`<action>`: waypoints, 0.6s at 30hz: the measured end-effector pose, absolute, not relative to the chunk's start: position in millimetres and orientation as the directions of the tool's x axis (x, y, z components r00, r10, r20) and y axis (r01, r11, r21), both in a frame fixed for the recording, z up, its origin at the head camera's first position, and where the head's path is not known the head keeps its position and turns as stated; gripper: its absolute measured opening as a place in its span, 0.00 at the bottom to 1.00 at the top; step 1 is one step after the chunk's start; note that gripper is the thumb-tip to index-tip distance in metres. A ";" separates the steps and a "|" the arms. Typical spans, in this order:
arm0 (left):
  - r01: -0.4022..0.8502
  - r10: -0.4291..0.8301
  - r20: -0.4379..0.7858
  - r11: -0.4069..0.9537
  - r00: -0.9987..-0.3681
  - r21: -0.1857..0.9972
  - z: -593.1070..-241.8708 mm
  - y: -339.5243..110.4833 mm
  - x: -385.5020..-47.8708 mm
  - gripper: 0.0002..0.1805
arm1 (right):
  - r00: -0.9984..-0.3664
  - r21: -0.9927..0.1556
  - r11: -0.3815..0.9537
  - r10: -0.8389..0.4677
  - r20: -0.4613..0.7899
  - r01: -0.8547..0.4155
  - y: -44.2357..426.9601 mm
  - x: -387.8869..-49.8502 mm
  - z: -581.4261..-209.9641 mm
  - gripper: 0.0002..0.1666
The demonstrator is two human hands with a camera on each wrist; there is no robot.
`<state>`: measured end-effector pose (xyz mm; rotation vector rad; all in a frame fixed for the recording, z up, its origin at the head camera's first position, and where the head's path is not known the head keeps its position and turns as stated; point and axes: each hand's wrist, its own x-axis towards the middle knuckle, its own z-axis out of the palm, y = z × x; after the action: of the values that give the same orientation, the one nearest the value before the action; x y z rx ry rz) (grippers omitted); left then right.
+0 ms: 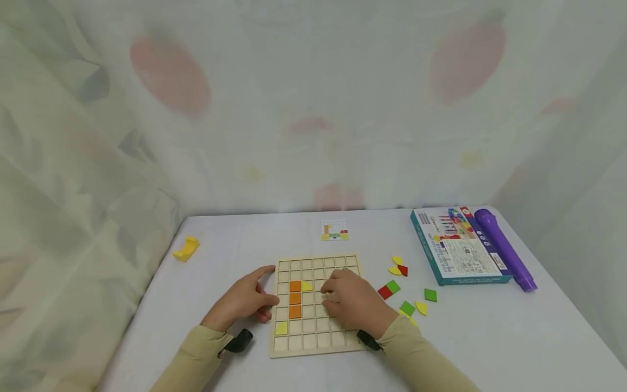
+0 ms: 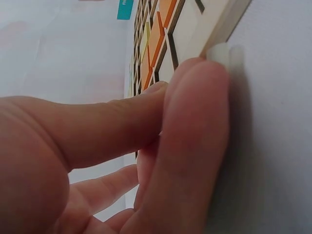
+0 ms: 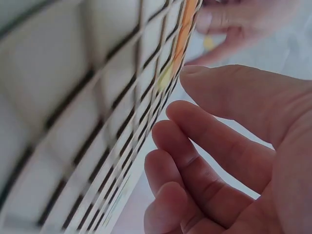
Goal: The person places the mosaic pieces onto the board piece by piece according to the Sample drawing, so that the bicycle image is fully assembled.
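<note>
A wooden grid board [image 1: 320, 353] lies on the white table. Three orange squares [image 1: 295, 298] stand in a column in its cells. Beside the top one sits a yellow piece [image 1: 306, 286], and a yellow square [image 1: 281, 328] fills a cell lower left. My left hand [image 1: 242, 298] holds the board's left edge; the left wrist view shows thumb and fingers at that edge [image 2: 222, 29]. Over the board's right half hovers my right hand [image 1: 355, 299], its fingers loosely curled. Nothing shows between those fingers [image 3: 209, 112] in the right wrist view.
Loose green, red and yellow pieces [image 1: 430, 295] lie right of the board. Behind it is a small pattern card [image 1: 334, 230]. A teal-edged box [image 1: 465, 256] and a purple tube [image 1: 506, 250] occupy the back right. At the left rests a yellow curved object [image 1: 186, 249].
</note>
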<state>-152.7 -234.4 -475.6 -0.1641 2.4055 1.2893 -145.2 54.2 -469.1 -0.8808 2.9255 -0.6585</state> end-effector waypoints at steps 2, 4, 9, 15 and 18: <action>-0.289 0.084 -0.404 0.570 -0.911 0.769 -475.4 -233.8 -153.1 0.50 | -0.866 -0.427 0.768 -0.491 0.088 -0.478 66.2 -149.9 -468.3 0.10; -0.290 0.081 -0.404 0.570 -0.911 0.769 -475.5 -233.6 -153.4 0.50 | -0.891 -0.450 0.783 -0.448 0.073 -0.430 77.1 -154.5 -467.8 0.10; -0.295 0.073 -0.406 0.571 -0.911 0.766 -475.8 -233.9 -152.9 0.50 | -0.932 -0.445 0.831 -0.361 0.028 -0.335 105.7 -160.2 -468.1 0.10; -0.299 0.076 -0.410 0.567 -0.909 0.768 -477.3 -234.7 -152.8 0.50 | -0.951 -0.426 0.862 -0.310 -0.010 -0.276 144.0 -153.2 -469.1 0.10; -0.301 0.073 -0.413 0.573 -0.908 0.762 -476.2 -234.3 -153.1 0.50 | -0.954 -0.430 0.867 -0.296 -0.040 -0.251 160.6 -145.8 -468.5 0.09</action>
<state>-153.1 -234.3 -476.2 -0.1843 2.4074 1.2754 -145.8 160.6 -468.5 -0.4308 2.9341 -0.6545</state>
